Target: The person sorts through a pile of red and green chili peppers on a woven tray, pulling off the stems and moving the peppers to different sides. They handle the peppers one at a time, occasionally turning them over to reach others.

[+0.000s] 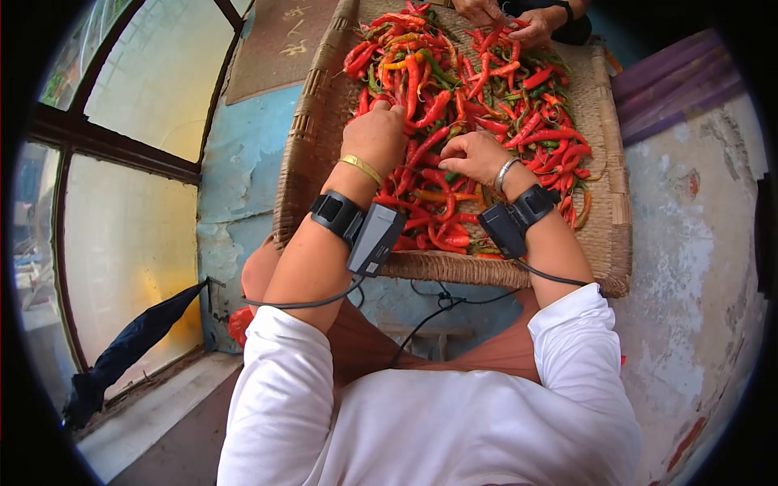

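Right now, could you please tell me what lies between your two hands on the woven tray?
Red chillies fill the gap between the left hand and the right hand, as the head view shows.

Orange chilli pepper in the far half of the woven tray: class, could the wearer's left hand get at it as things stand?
Probably yes. The left hand rests just short of the long orange chilli pepper, with only loose red chillies between; a co-worker's hand works further right.
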`<state>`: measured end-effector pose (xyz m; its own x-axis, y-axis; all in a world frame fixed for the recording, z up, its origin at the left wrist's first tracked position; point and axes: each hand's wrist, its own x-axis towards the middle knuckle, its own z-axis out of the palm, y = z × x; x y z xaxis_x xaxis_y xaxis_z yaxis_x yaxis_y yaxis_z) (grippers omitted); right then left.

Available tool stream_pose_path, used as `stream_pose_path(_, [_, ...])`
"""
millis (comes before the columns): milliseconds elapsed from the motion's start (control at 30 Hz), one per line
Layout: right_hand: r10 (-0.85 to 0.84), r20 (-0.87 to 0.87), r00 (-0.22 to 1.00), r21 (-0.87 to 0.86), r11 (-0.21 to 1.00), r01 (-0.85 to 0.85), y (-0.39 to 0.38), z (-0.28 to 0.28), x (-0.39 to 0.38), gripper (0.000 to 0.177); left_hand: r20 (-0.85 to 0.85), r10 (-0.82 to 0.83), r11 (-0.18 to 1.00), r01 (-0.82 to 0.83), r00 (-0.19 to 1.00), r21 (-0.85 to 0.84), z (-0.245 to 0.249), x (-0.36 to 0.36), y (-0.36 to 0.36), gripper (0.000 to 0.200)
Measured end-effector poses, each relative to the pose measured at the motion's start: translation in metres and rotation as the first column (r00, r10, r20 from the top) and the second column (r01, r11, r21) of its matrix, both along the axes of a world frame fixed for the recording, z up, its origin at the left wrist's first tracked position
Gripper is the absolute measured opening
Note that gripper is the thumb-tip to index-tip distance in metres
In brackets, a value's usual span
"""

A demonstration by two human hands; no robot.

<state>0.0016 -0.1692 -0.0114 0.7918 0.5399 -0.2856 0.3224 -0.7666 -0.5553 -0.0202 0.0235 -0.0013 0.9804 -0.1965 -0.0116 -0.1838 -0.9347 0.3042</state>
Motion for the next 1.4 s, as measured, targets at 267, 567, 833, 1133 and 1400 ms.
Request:
stream_pose_path(267, [0.138,-0.09,0.986,-0.112,0.983,-0.148,0.011,0.0,-0.004,0.027,0.05,0.099,0.994,-0.1,0.994,0.034,-0.006,0.0,0.003,0.04])
stream_pose_path(567, [-0.404,-0.598,0.692,0.658,0.246,0.712,-0.039,0.01,0.025,0.021,0.029,-0.021,0.991,0.017,0.999,0.133,-0.01,0.003,0.005,0.018])
stream_pose_path(833, [0.033,-0.167,0.985,0.02,0.999,-0.03,-0.001,-0.006,0.001,0.026,0.002,-0.009,0.999,0.009,1.0,0.042,-0.005,0.004,0.001,0.021])
stream_pose_path(1133, [0.261,-0.1,0.96,-0.376,0.883,-0.28,0.021,-0.002,-0.02,0.025,-0.008,-0.003,1.0,0.003,1.0,-0.011,0.001,-0.002,-0.003,0.022])
stream_pose_path(1400, [-0.112,-0.421,0.9,0.386,0.876,0.289,-0.034,0.01,0.021,0.019,0.041,0.054,0.993,-0.049,0.998,-0.105,0.004,0.002,-0.003,0.023])
